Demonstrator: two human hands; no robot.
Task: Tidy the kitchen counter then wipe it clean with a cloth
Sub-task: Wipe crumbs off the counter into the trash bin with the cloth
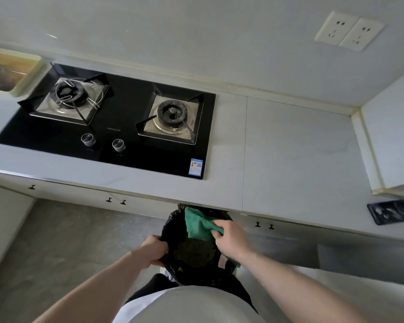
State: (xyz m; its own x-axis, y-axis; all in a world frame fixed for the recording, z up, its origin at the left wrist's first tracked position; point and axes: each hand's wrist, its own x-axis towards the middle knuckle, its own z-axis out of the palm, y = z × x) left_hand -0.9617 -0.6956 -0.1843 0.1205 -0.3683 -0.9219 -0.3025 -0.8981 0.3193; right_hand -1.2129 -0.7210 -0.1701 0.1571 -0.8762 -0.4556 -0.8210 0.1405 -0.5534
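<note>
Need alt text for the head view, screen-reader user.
A person's right hand holds a green cloth over a black-lined trash bin whose rim the left hand grips, just below the edge of a pale kitchen counter. A black two-burner gas hob is set into the counter.

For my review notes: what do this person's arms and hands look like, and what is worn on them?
Both forearms are bare as far as the frame shows, with no sleeves, cuffs or gloves in view. The left hand and right hand carry no visible rings, watch or wristband. No markings show on either arm. Lower in the frame the person wears a light grey top over dark clothing.
</note>
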